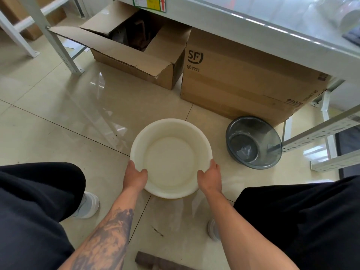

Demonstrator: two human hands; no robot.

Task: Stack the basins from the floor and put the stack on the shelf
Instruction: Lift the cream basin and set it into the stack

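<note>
Floor [58, 106]: glossy beige tiles fill the whole view under me, with dark grout lines crossing beneath the basins.
Shelf [243, 22]: a white metal rack runs from 12 to 2 o'clock, its lowest board above the boxes; perforated uprights show at 10 and 3 o'clock.
Closed box [243, 78]: a sealed brown carton with SF print stands under the shelf at 1 o'clock, its near corner just beside the grey basin.
Open box [136, 53]: a carton with its flaps spread sits at 12 o'clock, touching the closed box on its right side; something dark lies inside that I cannot make out.
My legs [35, 207]: in black trousers, at 8 and 4 o'clock, a white shoe showing by each.
White basin [171, 158]: round, mouth up, at the centre of my view between my knees; whether its base rests on the tiles or is just off them I cannot tell.
Grey basin [253, 143]: translucent, smoky, at 3 o'clock from the white one and apart from it, tilted with its mouth turned toward me.
Left hand [134, 177]: closed on the white basin's near rim at 7 o'clock, thumb inside.
Right hand [210, 179]: gripping the same rim at 5 o'clock, thumb inside.
Dark block [153, 262]: a brown strip at 6 o'clock on the tiles.
</note>
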